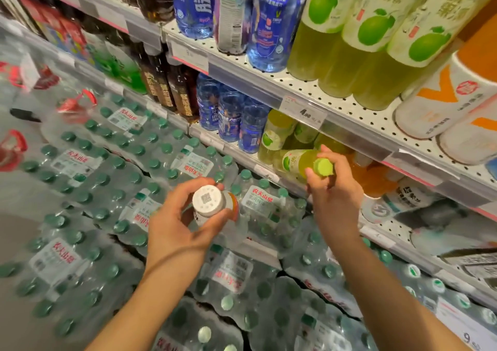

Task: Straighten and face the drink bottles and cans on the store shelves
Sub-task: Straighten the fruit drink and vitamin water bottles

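Both hands are loaded at once, and that is the main hazard here. The right hand [333,189] pinches a green bottle [298,161] by its green cap [322,167], the bottle tipped nearly flat with its base pointing into the lower shelf [349,135] among other green bottles [277,135]. A grip on the cap alone gives little control over the heavy end — pushed in at this tilt, the bottle could knock its neighbours over or roll instead of standing up.

The left hand [185,221] is curled round a white-capped bottle [212,205] with an orange label, held clear of the shelf above the shrink-wrapped water packs [113,189]. If that grip loosens while attention is on the right side, the bottle would likely drop onto the packs and bounce or slide off.

The picture is smeared at its edges, so the head may be turning; judging the gap under the price rail [304,114] could be harder, and the cap or knuckles might catch on it
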Motion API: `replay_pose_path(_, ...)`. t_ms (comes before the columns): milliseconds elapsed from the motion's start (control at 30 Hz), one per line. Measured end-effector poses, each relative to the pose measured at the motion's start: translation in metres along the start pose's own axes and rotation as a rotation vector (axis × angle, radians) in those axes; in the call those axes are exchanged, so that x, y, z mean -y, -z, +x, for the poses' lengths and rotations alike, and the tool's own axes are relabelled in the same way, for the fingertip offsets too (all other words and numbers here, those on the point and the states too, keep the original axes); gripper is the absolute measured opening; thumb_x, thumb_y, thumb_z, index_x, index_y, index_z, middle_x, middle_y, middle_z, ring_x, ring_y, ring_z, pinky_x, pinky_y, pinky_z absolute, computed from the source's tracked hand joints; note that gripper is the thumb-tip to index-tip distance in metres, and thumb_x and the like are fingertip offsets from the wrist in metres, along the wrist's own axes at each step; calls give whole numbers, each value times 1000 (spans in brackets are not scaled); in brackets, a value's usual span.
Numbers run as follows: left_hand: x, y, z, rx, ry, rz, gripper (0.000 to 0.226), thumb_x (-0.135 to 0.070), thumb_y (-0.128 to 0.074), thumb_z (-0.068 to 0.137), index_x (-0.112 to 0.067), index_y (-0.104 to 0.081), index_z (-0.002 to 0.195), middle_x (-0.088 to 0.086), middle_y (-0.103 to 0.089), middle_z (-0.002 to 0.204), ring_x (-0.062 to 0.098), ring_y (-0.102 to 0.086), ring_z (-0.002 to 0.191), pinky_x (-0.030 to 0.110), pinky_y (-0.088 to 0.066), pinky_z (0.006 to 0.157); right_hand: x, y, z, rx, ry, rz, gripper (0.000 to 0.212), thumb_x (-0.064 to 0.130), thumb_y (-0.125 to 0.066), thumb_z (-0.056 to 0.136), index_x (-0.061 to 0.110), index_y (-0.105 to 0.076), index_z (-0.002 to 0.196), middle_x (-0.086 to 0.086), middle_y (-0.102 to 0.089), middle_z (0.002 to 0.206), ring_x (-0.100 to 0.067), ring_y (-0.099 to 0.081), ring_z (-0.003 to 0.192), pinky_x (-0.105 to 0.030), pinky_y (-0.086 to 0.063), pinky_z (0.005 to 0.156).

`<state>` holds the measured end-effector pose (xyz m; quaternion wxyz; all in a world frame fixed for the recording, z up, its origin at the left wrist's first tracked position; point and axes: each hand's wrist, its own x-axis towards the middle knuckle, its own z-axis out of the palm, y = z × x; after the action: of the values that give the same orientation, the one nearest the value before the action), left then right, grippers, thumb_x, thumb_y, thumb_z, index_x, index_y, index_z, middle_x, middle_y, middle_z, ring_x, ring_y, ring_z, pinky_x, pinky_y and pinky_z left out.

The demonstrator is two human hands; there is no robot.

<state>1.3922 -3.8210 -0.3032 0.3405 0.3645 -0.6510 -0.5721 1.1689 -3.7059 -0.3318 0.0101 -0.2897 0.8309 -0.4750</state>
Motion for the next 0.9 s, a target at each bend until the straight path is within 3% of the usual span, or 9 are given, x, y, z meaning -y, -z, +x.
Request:
replay_pose_path(100, 3, 3, 0, 3, 39, -39, 41, -11, -87, 74, -29, -71, 107, -2, -74, 112, 14, -70, 104, 20, -54, 85, -1, -8, 12, 39, -96, -1, 33, 31, -67, 97, 36, -60, 129, 14, -68, 90, -7, -66, 80, -34, -56, 76)
replay_pose_path(233, 0, -1, 0, -6, 95, -73, 45, -4, -87, 72, -38, -72, 98, -4, -74, 111, 14, -69, 102, 26, -58, 80, -4, -8, 31, 96, -55, -102, 25, 29, -67, 98, 40, -58, 117, 15, -63, 84, -2, -57, 74, -19, -44, 66)
replay_pose_path(333, -2, -3, 2, 5, 104, -89, 48, -3, -86, 73, -44, -71, 94, -5, -73, 112, 14, -69, 103, 32, -57, 83, -9, -8, 46, 164, -46, -196, 28, 31, -65, 99, 30, -59, 126, 11, -63, 97, -8, -57, 86, -33, -48, 82)
replay_pose_path(433, -6, -6, 6, 20, 77, -102, 44, -4, -85, 73, -39, -71, 97, -9, -73, 111, 11, -69, 101, 25, -56, 82, -8, -8, 61, 238, -58, -276, 23, 33, -62, 101, 17, -63, 119, 3, -64, 99, -20, -61, 94, -47, -53, 90)
replay_pose_path(567, -11, -12, 13, 17, 52, -132, 38, -16, -83, 69, -39, -71, 97, -7, -74, 110, 11, -69, 102, 20, -54, 84, 2, -9, 81, 360, -139, -452, 28, 40, -48, 106, 16, -62, 109, -2, -65, 96, -26, -62, 94, -48, -53, 91)
replay_pose_path(667, -12, -19, 16, 26, 58, -123, 46, -5, -84, 73, -43, -71, 94, -6, -75, 109, 10, -70, 102, 22, -56, 85, 8, -14, 89, 414, -177, -558, 34, 44, -39, 109, 16, -56, 101, -2, -63, 88, -26, -65, 91, -46, -53, 87)
replay_pose_path(767, -13, -23, 19, 39, 77, -90, 46, -2, -84, 74, -40, -71, 96, -9, -76, 108, 7, -70, 101, 20, -55, 85, 9, -19, 90, 443, -234, -597, 45, 54, -38, 106, 16, -51, 85, 0, -61, 76, -20, -63, 75, -40, -52, 75)
replay_pose_path(900, -12, -30, 19, 56, 118, -71, 42, 1, -84, 75, -29, -71, 101, -13, -76, 106, 6, -70, 99, 20, -56, 86, 13, -23, 94, 486, -192, -669, 48, 55, -37, 107, 20, -44, 76, 3, -53, 68, -15, -53, 62, -31, -36, 57)
